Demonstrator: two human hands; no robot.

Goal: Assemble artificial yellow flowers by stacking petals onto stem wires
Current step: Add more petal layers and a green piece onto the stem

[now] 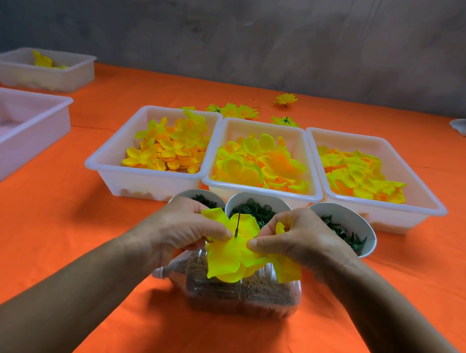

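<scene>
Both thumbs pinch the petal [231, 253] flat from either side, left hand [186, 227] and right hand [300, 243] about equally near the wire [237, 225]. The wire stands upright between the thumbs, poking up through the petal's middle, so the petal likely slides straight down it, over the bottle [239, 294]

1. Yellow petal layer [227, 255]: I see it threaded on the stem wire, spread flat, lobes drooping toward me.
2. Stem wire [237, 225]: thin, dark, upright, poking through the petal centre.
3. Three trays behind it, side by side, I count loose petals: small [165, 146], medium [261, 162], large [360, 179].
</scene>
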